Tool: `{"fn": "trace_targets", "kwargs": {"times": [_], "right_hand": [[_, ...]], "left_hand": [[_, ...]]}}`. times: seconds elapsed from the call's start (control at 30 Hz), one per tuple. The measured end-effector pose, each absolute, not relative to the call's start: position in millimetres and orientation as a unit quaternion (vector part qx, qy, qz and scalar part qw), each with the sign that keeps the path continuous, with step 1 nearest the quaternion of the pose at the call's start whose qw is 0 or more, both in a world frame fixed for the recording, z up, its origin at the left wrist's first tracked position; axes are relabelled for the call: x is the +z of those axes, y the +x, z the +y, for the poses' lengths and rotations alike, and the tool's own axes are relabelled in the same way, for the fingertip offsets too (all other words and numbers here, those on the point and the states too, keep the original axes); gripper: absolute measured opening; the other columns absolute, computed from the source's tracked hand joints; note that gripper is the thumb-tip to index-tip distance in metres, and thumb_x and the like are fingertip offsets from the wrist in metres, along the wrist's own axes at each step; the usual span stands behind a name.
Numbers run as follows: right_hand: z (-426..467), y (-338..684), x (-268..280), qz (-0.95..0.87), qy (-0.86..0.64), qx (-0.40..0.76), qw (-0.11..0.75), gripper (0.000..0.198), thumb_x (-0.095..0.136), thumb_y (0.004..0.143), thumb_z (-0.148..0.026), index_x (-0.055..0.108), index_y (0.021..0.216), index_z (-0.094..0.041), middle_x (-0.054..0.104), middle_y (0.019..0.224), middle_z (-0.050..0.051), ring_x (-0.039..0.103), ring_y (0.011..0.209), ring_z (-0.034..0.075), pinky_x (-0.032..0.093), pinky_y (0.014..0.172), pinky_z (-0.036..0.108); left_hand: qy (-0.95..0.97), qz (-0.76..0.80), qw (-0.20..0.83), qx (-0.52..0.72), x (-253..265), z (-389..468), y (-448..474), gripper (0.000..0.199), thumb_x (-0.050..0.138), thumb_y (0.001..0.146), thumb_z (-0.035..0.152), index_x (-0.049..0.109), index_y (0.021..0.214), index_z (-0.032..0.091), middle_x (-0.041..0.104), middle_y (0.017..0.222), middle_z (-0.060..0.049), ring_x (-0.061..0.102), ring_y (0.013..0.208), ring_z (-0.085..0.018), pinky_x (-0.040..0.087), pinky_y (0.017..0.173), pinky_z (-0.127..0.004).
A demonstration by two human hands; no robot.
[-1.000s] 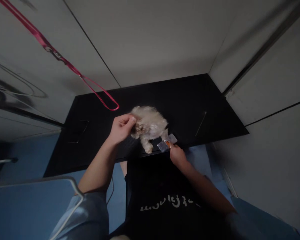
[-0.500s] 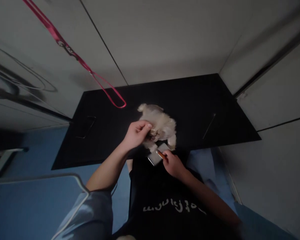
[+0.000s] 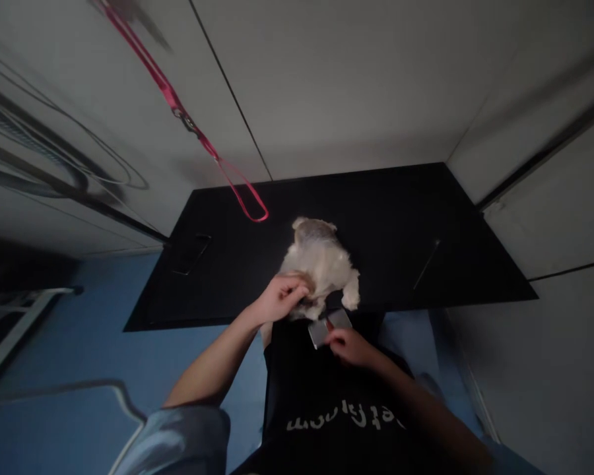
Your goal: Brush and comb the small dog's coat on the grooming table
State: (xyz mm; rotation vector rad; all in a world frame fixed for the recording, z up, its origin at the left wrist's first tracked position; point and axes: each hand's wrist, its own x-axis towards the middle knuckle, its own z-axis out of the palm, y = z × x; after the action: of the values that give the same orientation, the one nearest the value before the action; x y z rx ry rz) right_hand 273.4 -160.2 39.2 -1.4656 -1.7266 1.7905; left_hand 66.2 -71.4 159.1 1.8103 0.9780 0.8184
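Observation:
A small cream-coloured, fluffy dog is on the black table, close to its front edge. My left hand is closed in a pinch on the dog's fur at the side of its head, and covers part of the face. Held low in my right hand is a slicker brush with a flat, pale rectangular head and a brownish handle. The brush is just below the dog's front paws, in front of my black apron, and looks apart from the fur.
A pink leash loop hangs above the table's left half. A dark flat rectangular thing lies on the left of the table, and a thin metal rod, perhaps a comb, on the right. Hoses run along the left wall.
My right hand has drawn the brush down, away from the dog's paws. The dog's head sits lower, and my left hand still pinches the fur. The whole view has shifted.

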Motion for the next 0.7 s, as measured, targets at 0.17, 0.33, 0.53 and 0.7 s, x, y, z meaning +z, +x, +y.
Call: {"fn": "trace_targets", "kwargs": {"times": [0.17, 0.33, 0.53, 0.7], "right_hand": [[-207, 354, 45, -0.409, -0.436, 0.776, 0.202, 0.052, 0.063, 0.074, -0.053, 0.058, 0.116, -0.024, 0.069, 0.108, 0.011, 0.068, 0.085, 0.022, 0.051, 0.071, 0.034], [-163, 365, 84, -0.481, -0.604, 0.536, 0.343, 0.036, 0.073, 0.058, -0.038, 0.063, 0.089, -0.022, 0.066, 0.071, 0.002, 0.063, 0.07, 0.02, 0.048, 0.071, 0.033], [-88, 327, 115, -0.552, -0.567, 0.324, 0.519, 0.024, 0.056, 0.077, -0.043, 0.059, 0.074, -0.02, 0.059, 0.07, 0.001, 0.054, 0.066, 0.015, 0.045, 0.066, 0.028], [-23, 274, 104, -0.534, -0.582, 0.388, 0.476, 0.045, 0.025, 0.094, -0.047, 0.057, 0.085, -0.018, 0.064, 0.07, 0.007, 0.061, 0.068, 0.019, 0.049, 0.068, 0.03]], "left_hand": [[0.689, 0.425, 0.422, 0.41, 116, -63, 57, 0.046, 0.056, 0.081, 0.059, 0.066, 0.056, 0.021, 0.07, 0.075, -0.01, 0.062, 0.076, -0.022, 0.033, 0.102, -0.043], [0.631, 0.436, 0.446, 0.46, 102, -66, 66, 0.05, 0.057, 0.076, 0.066, 0.064, 0.054, 0.021, 0.066, 0.065, -0.009, 0.058, 0.069, -0.021, 0.037, 0.099, -0.043], [0.608, 0.447, 0.456, 0.471, 106, -82, 71, 0.049, 0.059, 0.075, 0.064, 0.065, 0.055, 0.02, 0.061, 0.063, -0.009, 0.056, 0.072, -0.022, 0.043, 0.081, -0.037], [0.563, 0.458, 0.463, 0.509, 94, -87, 69, 0.049, 0.061, 0.074, 0.064, 0.064, 0.056, 0.019, 0.062, 0.067, -0.009, 0.055, 0.069, -0.021, 0.043, 0.075, -0.034]]}}
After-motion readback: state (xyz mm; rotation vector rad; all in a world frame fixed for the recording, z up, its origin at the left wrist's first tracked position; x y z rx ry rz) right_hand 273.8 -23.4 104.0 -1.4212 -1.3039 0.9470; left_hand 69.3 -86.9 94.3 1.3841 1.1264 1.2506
